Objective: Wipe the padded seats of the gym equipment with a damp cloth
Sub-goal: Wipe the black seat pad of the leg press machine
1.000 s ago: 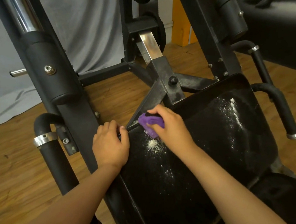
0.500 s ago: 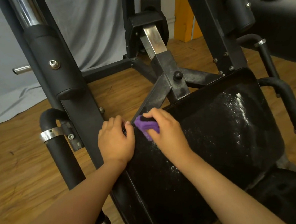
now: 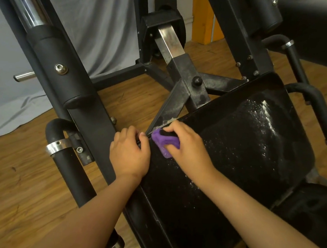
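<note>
Head view: right grip (image 3: 188, 146) clamped on crumpled purple cloth (image 3: 166, 142), pressed to black padded seat (image 3: 235, 160) corner; left grip (image 3: 129, 154) alongside, curled over seat edge. Step judged: wiping; next, white specks (image 3: 265, 115) beyond.

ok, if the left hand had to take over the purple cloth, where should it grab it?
Pinch the purple cloth at the bunched fold sticking out left of the right hand, coming from the left along the seat pad edge. The rest lies under that hand's fingers and palm. The left hand, gripping the pad edge, sits right beside that fold.
</note>
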A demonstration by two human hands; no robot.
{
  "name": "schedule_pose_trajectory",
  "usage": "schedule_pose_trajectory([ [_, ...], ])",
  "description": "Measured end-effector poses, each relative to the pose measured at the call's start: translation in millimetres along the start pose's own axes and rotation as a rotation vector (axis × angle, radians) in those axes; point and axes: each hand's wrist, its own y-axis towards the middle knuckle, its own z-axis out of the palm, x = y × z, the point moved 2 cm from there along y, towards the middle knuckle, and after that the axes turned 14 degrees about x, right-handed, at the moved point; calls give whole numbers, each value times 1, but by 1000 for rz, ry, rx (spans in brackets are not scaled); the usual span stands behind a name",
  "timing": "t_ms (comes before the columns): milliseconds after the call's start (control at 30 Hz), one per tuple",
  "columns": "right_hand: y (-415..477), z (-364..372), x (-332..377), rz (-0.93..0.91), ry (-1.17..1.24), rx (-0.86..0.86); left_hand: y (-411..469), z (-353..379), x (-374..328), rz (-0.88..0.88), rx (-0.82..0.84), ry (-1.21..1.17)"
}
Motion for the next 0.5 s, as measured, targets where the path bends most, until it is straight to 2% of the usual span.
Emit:
schedule_pose_trajectory([
  [100, 3, -19, -17, 70, -30, -41, 0, 0, 0, 7, -16, -5],
  [267, 5, -42, -33, 179, 12, -245, 1, 1, 0, 9, -22, -12],
  [333, -1, -27, -21, 160, 36, -199, 1, 1, 0, 8, -21, -16],
  [433, -10, -8, -10, 58, 3, -29, 1, 0, 0, 11, -15, -19],
  [500, -10, -18, -18, 52, 0, -3, 1, 0, -1, 10, -17, -21],
])
